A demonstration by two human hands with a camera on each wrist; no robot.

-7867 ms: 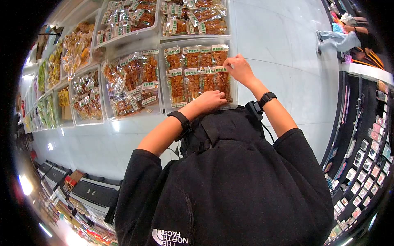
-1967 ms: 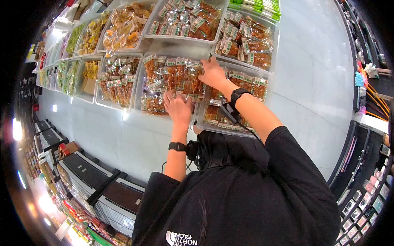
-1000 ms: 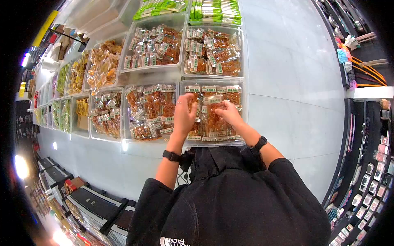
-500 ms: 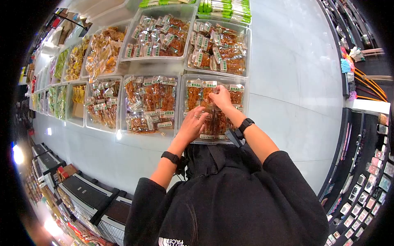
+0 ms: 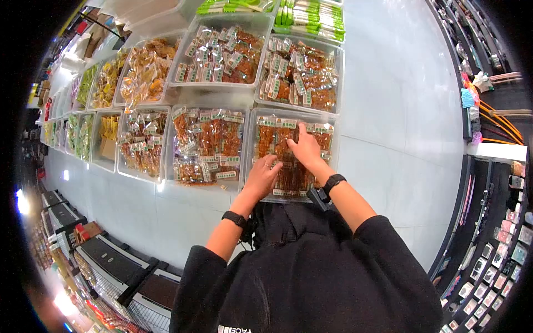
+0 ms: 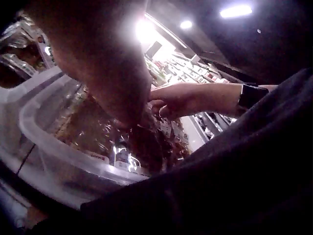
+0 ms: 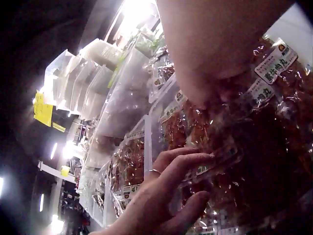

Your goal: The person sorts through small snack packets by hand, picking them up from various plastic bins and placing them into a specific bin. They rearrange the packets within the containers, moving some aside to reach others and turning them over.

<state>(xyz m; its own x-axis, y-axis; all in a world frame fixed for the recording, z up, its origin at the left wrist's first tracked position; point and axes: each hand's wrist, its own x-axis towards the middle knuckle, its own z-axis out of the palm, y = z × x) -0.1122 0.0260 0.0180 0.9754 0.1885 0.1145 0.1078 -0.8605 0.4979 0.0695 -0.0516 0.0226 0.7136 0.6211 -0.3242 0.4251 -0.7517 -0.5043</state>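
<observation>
A clear plastic bin (image 5: 251,129) holds rows of clear packets (image 5: 266,133) of reddish-brown snack food with white and green labels. My right hand (image 5: 307,150) presses on a packet in the upper middle of this bin, index finger extended and thumb apart. Lower left of it, my left hand (image 5: 263,178) rests on the packets near the bin's left side. In the right wrist view the left hand (image 7: 164,193) has its fingers stretched over a packet, a ring on one finger. The left wrist view shows the right hand (image 6: 166,102) low over the packets, its fingertips partly hidden.
A similar bin (image 5: 247,119) of looser packets adjoins on the left. Behind stand two more bins of labelled packets (image 5: 222,55) and green-white wrapped packs (image 5: 311,19). Further bins run leftward. Pale floor (image 5: 388,144) lies to the right, with a display shelf (image 5: 472,222) beyond.
Both hands came from the left bin to this one. The right hand brought a packet, lowered it among the rows and loosened its pinch; the left hand came down from above the rim.
</observation>
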